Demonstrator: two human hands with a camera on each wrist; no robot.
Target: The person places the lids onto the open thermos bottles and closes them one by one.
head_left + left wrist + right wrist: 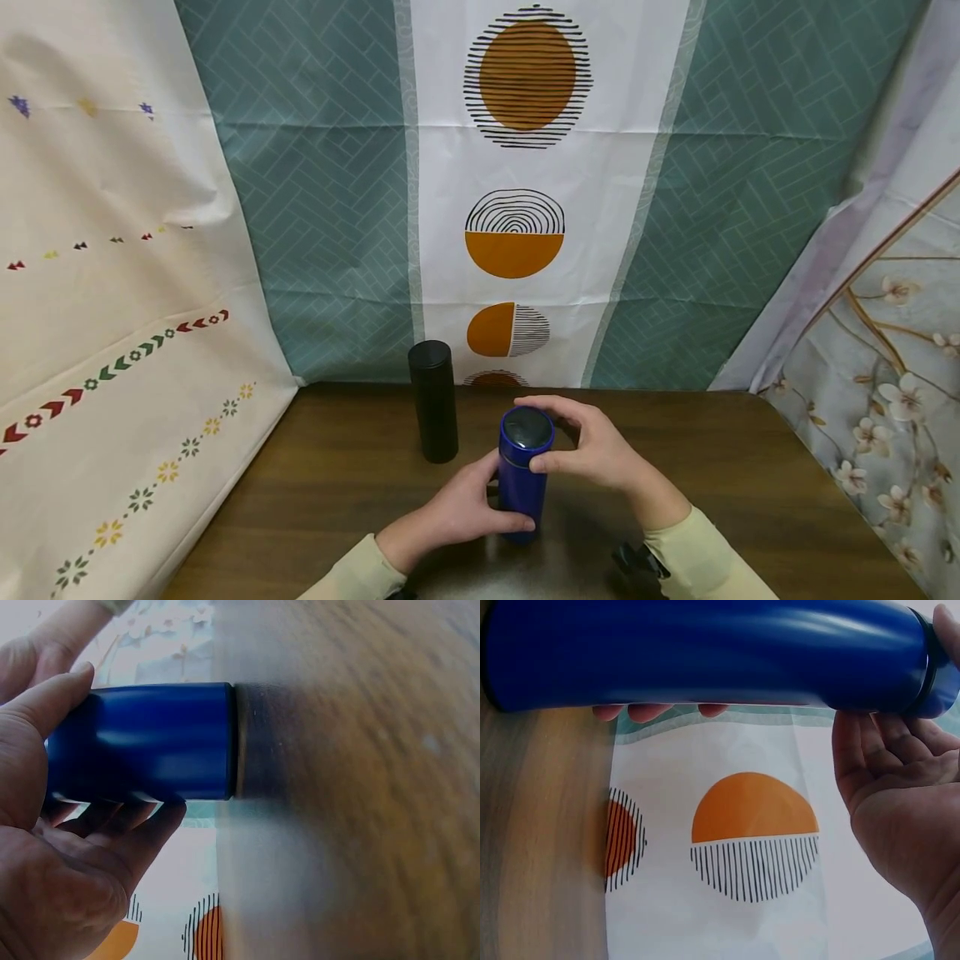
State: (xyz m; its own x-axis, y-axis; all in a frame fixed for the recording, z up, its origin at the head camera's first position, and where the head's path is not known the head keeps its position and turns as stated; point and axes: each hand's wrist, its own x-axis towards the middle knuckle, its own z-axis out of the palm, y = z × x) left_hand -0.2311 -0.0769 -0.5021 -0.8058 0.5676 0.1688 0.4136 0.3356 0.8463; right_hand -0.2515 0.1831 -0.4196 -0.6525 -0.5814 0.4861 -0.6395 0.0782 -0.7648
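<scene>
A blue vacuum flask (522, 490) stands upright on the table, its lid (527, 427) blue-rimmed with a glossy dark top. My left hand (467, 510) grips the lower body from the left, thumb across the near side. In the left wrist view the flask (150, 742) has its base at the tabletop. My right hand (592, 443) holds the lid from the right, thumb in front and fingers behind. The right wrist view shows the lid seam beside the right hand (900, 784); left fingertips (649, 712) show past the flask's far side.
A black cylindrical flask (435, 408) stands upright behind and left of the blue one. The brown wooden table (712, 483) ends at a patterned green and white cloth (517, 167) at the back. Other cloths hang at the left and right.
</scene>
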